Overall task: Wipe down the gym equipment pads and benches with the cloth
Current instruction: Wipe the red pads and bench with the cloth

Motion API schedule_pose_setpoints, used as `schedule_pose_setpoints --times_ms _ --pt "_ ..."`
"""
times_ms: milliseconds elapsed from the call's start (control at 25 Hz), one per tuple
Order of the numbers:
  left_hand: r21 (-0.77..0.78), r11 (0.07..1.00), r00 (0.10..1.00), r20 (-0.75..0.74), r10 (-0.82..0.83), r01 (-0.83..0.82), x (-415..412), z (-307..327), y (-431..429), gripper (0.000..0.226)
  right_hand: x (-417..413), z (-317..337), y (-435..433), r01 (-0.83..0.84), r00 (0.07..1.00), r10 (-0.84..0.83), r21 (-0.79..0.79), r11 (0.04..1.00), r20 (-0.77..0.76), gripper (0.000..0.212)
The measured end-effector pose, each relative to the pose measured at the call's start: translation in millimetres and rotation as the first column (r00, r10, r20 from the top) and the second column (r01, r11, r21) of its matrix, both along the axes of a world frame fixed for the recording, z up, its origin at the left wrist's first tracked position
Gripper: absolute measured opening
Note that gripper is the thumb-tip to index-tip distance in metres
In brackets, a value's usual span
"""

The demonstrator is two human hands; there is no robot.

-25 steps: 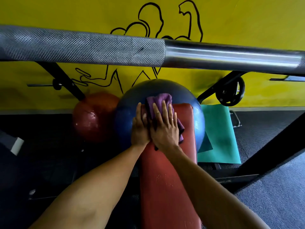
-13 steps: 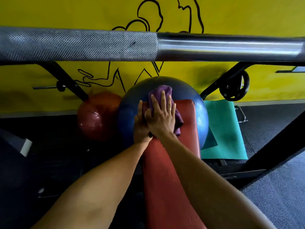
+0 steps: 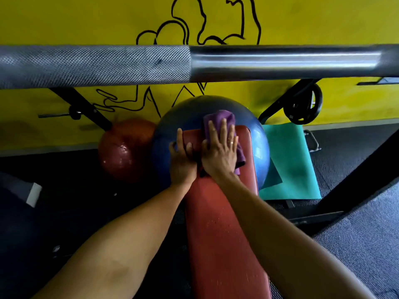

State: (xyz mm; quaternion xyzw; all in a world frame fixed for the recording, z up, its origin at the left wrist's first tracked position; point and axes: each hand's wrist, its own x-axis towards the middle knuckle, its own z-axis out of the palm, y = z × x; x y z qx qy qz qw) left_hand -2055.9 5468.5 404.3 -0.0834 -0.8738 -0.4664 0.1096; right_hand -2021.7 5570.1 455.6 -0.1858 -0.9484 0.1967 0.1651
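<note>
Purple: one cloth point(image 3: 218, 118) under the flat right hand point(image 3: 219, 154), flat left hand point(image 3: 182, 162) on one bench point(image 3: 220, 234).

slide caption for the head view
Right hand presses a purple cloth on the red bench; left hand rests beside it.

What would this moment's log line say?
step: wiping bench far end | right hand: pressing purple cloth flat | left hand: resting on bench edge

Purple cloth point(image 3: 218, 119), red bench point(image 3: 224, 229), blue ball point(image 3: 185, 117), yellow wall point(image 3: 86, 20).
</note>
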Motion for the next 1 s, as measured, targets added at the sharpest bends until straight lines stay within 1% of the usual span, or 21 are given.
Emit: schedule_pose_setpoints --times_ms 40,80,160,200,240,280,320,360,400,440,480,560,640,680,760,880,920,1000 --pt "-0.089 0.996 0.999 -0.034 -0.001 -0.002 -2 -2 -2 0.054 10 -8 -9 -0.040 0.999 0.041 0.025 0.999 -0.021 0.064" --pt "-0.180 0.983 0.995 -0.098 0.010 -0.027 -4 -6 -5 0.053 25 -17 -12 -0.053 0.997 0.055 0.050 0.997 -0.047 0.064" --pt "-0.330 0.938 0.958 -0.288 0.005 -0.104 -7 -10 -14 0.051 60 -38 -3 -0.046 0.994 0.057 0.109 0.993 -0.092 0.062" --pt "-0.400 0.908 0.924 -0.380 -0.040 -0.125 -12 -9 -19 0.050 77 -45 6 -0.021 0.995 0.035 0.140 0.990 -0.093 0.061" --pt "-0.458 0.881 0.893 -0.437 -0.108 -0.118 -19 -8 -21 0.048 89 -48 16 0.016 0.997 -0.004 0.147 0.989 -0.080 0.062" --pt "-0.506 0.859 0.870 -0.457 -0.186 -0.083 -24 -1 -21 0.048 94 -48 26 0.085 0.995 -0.079 0.101 0.991 -0.060 0.063" --pt "-0.542 0.839 0.852 -0.455 -0.258 -0.036 -30 6 -17 0.047 92 -44 34 0.172 0.985 -0.172 0.006 0.985 -0.021 0.065" --pt "-0.575 0.818 0.837 -0.443 -0.322 0.010 -35 13 -10 0.046 84 -37 40 0.264 0.964 -0.263 -0.119 0.957 0.027 0.066" --pt "-0.613 0.788 0.826 -0.415 -0.381 0.056 -39 19 0 0.046 70 -26 46 0.324 0.946 -0.320 -0.258 0.910 0.061 0.067" --pt "-0.658 0.746 0.817 -0.372 -0.441 0.103 -44 26 12 0.046 52 -15 53 0.329 0.942 -0.328 -0.366 0.871 0.065 0.067" --pt "-0.702 0.697 0.805 -0.326 -0.496 0.145 -48 31 25 0.048 36 -3 58 0.308 0.948 -0.316 -0.413 0.857 0.050 0.066" --pt "-0.758 0.620 0.784 -0.254 -0.567 0.203 -55 41 47 0.055 16 7 61 0.272 0.961 -0.273 -0.377 0.885 0.051 0.065" --pt "-0.779 0.576 0.771 -0.200 -0.604 0.249 -60 48 62 0.062 23 0 62 0.285 0.958 -0.276 -0.330 0.900 0.075 0.066" --pt "-0.791 0.561 0.763 -0.200 -0.614 0.245 -60 49 63 0.062 36 -8 62 0.312 0.950 -0.302 -0.314 0.896 0.082 0.067" --pt "-0.822 0.534 0.734 -0.237 -0.636 0.198 -56 48 61 0.059 69 -26 62 0.393 0.919 -0.379 -0.326 0.860 0.109 0.068" --pt "-0.833 0.528 0.751 -0.239 -0.616 0.167 -53 49 58 0.058 114 -50 54 0.481 0.876 -0.438 -0.299 0.824 0.203 0.068" --pt "-0.836 0.524 0.754 -0.238 -0.612 0.162 -51 50 59 0.058 120 -53 51 0.486 0.873 -0.436 -0.311 0.816 0.221 0.068" --pt "-0.838 0.527 0.745 -0.259 -0.615 0.143 -49 48 60 0.057 112 -43 53 0.471 0.882 -0.422 -0.400 0.786 0.209 0.067"
